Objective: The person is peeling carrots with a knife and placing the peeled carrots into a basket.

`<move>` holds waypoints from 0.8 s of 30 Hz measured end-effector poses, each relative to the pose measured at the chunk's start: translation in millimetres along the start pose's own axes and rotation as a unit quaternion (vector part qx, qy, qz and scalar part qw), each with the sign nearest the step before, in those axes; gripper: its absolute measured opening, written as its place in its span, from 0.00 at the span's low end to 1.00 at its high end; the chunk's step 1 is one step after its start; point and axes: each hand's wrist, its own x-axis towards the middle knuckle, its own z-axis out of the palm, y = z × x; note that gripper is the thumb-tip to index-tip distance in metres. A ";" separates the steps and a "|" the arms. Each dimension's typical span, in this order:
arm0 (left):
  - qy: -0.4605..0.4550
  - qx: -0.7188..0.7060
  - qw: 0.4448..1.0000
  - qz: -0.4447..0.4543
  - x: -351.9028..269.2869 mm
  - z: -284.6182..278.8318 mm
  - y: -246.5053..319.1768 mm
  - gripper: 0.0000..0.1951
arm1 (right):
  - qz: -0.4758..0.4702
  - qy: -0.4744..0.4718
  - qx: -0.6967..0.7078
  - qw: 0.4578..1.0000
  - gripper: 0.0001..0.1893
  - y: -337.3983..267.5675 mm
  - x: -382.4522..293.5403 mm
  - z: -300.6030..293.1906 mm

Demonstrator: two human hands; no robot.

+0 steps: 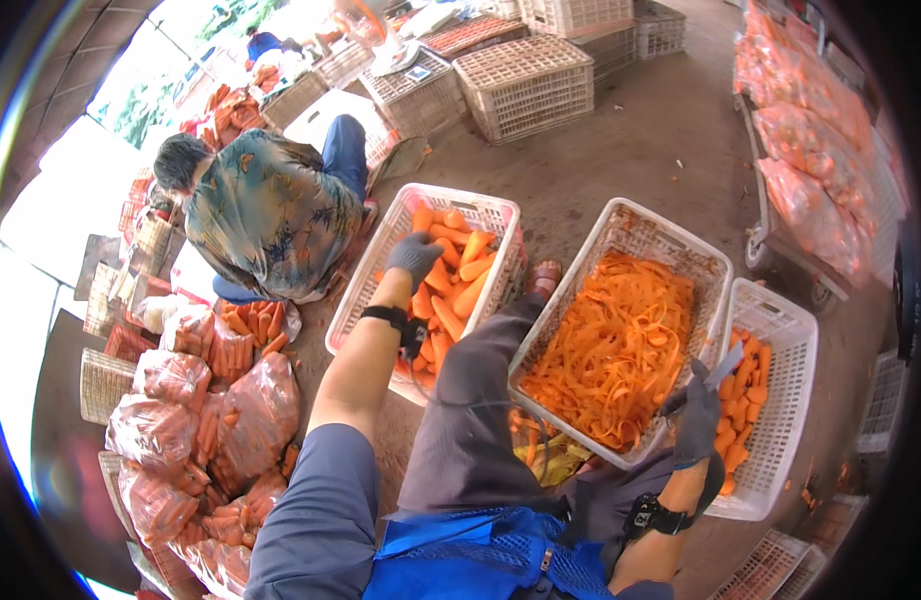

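Note:
My left hand (415,257), in a dark grey glove, reaches into a white plastic crate of whole carrots (460,262) and touches those near its left side; the fingertips are partly hidden, so a grip cannot be made out. My right hand (697,420), gloved too, is closed around a knife (724,366) with a flat pale blade pointing up and right. Between my knees and the right hand stands a tilted crate heaped with orange carrot peelings (618,337). Beyond the right hand, another white crate (790,390) holds peeled-looking carrots (745,390).
A co-worker (273,210) in a patterned shirt sits bent over at the left. Plastic bags of carrots (258,412) are piled at lower left. Upturned crates (528,82) line the back, one bearing a fan. A cart (775,217) with bagged carrots stands at right.

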 end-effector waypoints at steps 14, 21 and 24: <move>0.073 0.024 0.956 -0.283 -10.7 104.5 -146.6 0.38 | 0.014 0.037 -0.106 0.994 0.17 48.4 28.2 3.9; -0.003 -0.094 0.945 -0.314 -46.4 86.0 -175.5 0.24 | 0.025 0.008 -0.116 0.993 0.13 50.9 24.7 23.3; -0.007 -0.341 0.850 -0.402 -70.0 92.9 -135.1 0.22 | 0.023 0.013 -0.127 0.992 0.13 46.4 23.2 16.9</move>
